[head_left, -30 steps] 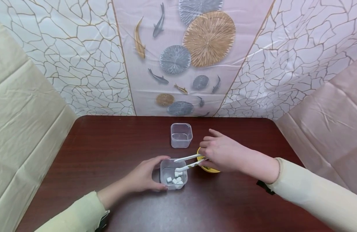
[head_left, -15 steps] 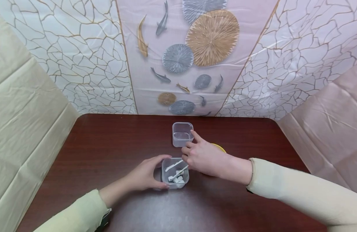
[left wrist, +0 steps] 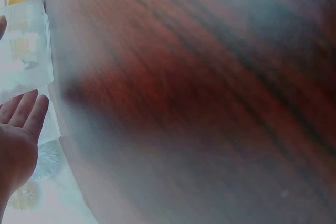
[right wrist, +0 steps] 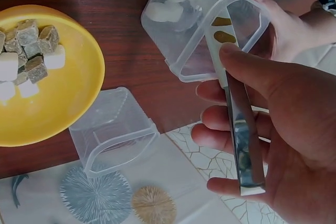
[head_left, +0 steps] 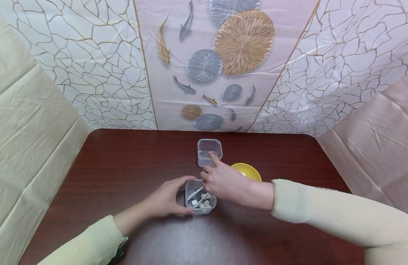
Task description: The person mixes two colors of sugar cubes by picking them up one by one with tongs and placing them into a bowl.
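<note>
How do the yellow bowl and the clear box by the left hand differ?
Shape and look: the yellow bowl is round and opaque; the clear box is squarish and see-through.
Contents: the bowl has brown cubes and white cubes; the box shows only white ones.
Contact: the left hand holds the box; neither hand holds the bowl.
Shared: both are open-topped.
</note>
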The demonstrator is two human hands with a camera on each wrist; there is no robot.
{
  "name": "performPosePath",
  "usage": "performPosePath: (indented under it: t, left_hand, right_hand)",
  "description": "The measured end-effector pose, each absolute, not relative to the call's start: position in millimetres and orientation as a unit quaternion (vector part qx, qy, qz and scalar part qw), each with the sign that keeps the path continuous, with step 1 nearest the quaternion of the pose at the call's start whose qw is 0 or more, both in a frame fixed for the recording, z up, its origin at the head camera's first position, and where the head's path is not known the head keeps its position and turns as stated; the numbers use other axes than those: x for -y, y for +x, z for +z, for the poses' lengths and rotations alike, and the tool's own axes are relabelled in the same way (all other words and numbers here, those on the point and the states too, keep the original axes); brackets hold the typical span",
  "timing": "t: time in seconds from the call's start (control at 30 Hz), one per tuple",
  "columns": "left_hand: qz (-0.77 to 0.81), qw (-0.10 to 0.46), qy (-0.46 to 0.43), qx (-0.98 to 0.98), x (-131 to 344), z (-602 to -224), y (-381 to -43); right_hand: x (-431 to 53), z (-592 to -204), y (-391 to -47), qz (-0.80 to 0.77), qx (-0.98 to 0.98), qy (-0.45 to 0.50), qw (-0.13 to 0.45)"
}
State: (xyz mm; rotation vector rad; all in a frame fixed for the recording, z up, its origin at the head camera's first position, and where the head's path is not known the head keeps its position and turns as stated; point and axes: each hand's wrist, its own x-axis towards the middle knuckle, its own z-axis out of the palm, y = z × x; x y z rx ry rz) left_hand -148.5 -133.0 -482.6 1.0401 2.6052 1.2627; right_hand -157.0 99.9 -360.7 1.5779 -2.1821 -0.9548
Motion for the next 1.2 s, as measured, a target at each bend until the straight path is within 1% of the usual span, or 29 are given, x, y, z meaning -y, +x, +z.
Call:
performPosePath:
  t: [0.23, 0.5, 0.8, 0.93, 1.2]
  left_hand:
    - [0.410, 0.034, 0.336, -0.847, 133, -482, -149]
    - [0.405, 0.037, 0.329, -0.852, 134, -484, -150]
    - [0.400, 0.027, 0.334, -0.853, 134, -486, -150]
    - [0.404, 0.032, 0.334, -0.851, 133, -484, -149]
    - [0.418, 0.035, 0.334, -0.844, 134, -483, -149]
  right_hand:
    - [-92, -363, -158, -0.342, 0.757, 0.542, 0.130]
    - [-86, -365, -157, -0.353, 0.740, 0.551, 0.156]
    - [-80, -366, -154, -0.373, 0.735, 0.549, 0.139]
    - [-81, -366, -155, -0.377, 0.734, 0.549, 0.135]
    - [-96, -357, -161, -0.341, 0.743, 0.555, 0.156]
